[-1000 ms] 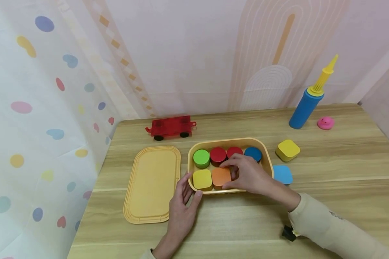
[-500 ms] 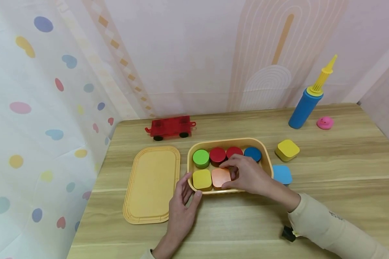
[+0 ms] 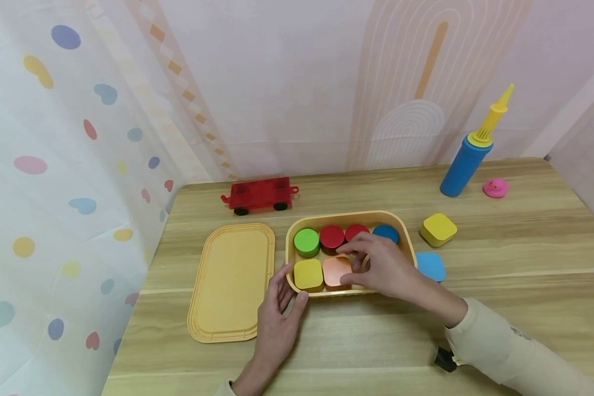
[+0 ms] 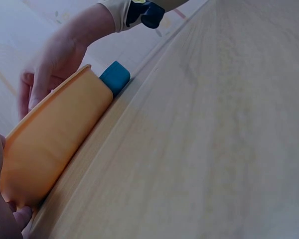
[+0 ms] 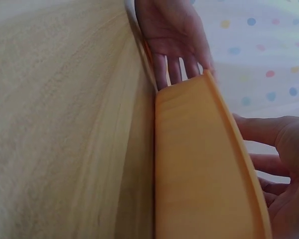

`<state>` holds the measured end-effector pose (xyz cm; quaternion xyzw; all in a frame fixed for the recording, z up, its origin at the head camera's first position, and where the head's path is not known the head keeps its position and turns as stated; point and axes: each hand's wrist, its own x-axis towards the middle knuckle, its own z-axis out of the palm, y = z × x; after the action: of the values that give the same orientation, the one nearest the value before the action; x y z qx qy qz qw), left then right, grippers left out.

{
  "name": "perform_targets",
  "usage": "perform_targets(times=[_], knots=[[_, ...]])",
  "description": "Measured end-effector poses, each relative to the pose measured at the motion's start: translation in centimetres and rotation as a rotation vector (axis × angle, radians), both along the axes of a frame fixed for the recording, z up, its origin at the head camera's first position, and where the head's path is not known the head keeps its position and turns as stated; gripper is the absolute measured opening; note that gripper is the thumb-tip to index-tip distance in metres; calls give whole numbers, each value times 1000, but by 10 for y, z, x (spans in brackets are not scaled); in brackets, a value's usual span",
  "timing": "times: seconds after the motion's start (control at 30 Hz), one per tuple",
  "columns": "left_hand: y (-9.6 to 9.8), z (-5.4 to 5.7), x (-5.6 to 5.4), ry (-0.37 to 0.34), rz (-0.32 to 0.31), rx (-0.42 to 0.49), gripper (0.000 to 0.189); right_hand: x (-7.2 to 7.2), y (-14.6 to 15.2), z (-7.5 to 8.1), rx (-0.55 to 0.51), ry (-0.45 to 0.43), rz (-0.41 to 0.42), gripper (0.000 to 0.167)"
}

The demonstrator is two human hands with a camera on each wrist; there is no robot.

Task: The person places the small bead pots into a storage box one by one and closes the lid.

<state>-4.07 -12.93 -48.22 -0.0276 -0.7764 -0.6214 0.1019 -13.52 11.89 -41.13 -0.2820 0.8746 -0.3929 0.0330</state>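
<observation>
In the head view a yellow-orange box (image 3: 401, 220) holds blocks in two rows. Green (image 3: 307, 241), red (image 3: 331, 237) and blue (image 3: 386, 234) round blocks stand at the back, with a second red one partly hidden. In front are a yellow rounded block (image 3: 308, 274) and an orange rounded block (image 3: 336, 271), its top pale with glare. My right hand (image 3: 383, 267) hovers over the box's right half, fingers parted, thumb and index tips by the orange block's right side. Against the box's left end, my left hand (image 3: 279, 324) rests with extended fingers, thumb at the front corner.
Left of the box lies its matching lid (image 3: 232, 280). A yellow block (image 3: 438, 229) and a light-blue block (image 3: 430, 267) sit to the right. Farther back are a red toy wagon (image 3: 259, 193), a blue hand pump (image 3: 460, 165) and a pink toy duck (image 3: 496, 187).
The right hand has loosened from the orange block and shifted slightly right, its fingertips farther from the block. The left hand and the box keep their places.
</observation>
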Motion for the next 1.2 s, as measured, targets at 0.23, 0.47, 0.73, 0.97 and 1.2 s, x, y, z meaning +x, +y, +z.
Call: perform_targets(times=[0.23,0.47,0.73,0.97,1.2], knots=[[-1,-1,0,9,-3,0,57,5,6,9,-82,1,-20,45],[-1,-2,0,30,-9,5,56,7,17,14,-149,51,-48,41],[-1,-2,0,26,-4,4,57,8,31,16,-179,108,-50,42],[0,-1,0,0,-2,16,59,12,45,19,-215,212,-57,41],[0,-2,0,23,-5,4,58,13,61,21,-254,257,-87,42]])
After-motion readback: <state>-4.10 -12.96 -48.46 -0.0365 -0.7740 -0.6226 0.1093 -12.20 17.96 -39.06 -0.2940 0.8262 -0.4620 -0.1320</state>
